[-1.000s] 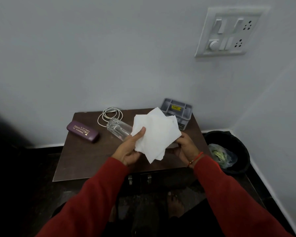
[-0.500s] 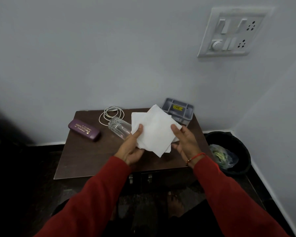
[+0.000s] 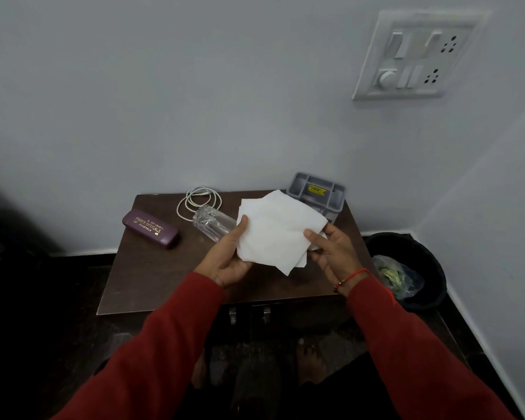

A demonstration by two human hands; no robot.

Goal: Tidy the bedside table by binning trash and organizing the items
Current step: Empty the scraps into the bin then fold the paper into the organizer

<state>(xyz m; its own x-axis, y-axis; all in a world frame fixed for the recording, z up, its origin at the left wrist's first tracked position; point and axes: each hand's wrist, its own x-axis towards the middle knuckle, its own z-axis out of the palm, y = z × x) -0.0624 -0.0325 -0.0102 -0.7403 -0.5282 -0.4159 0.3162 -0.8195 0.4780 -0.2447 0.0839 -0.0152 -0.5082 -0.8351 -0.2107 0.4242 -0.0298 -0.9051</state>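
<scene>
Now, bin: black bin (image 3: pixel 431 262) is standing on the floor right of the bedside table (image 3: pixel 164 277), holding a clear plastic bag (image 3: pixel 397 277) with something greenish inside.
Organizer: grey organizer tray (image 3: pixel 315 192) is sitting at the table's back right corner; a yellow label is lying in one compartment, the others showing nothing I can make out.
Glass: clear glass (image 3: pixel 212 221) is lying on its side mid-table, just in front of the coiled white cable (image 3: pixel 199 201).
Case: purple spectacle case (image 3: pixel 150 228) is resting closed toward the table's left.
Tissues: white tissues (image 3: pixel 276 231) are being held above the table, in front of the organizer tray.
Left hand: left hand (image 3: pixel 228 256) is pinching the tissues' left edge, thumb on top.
Right hand: right hand (image 3: pixel 331 250) is gripping the right edge, thumb on top, fingers underneath.
Change: tissues are sitting squarer than half a second ago, less fanned out; both hands are staying on them.
</scene>
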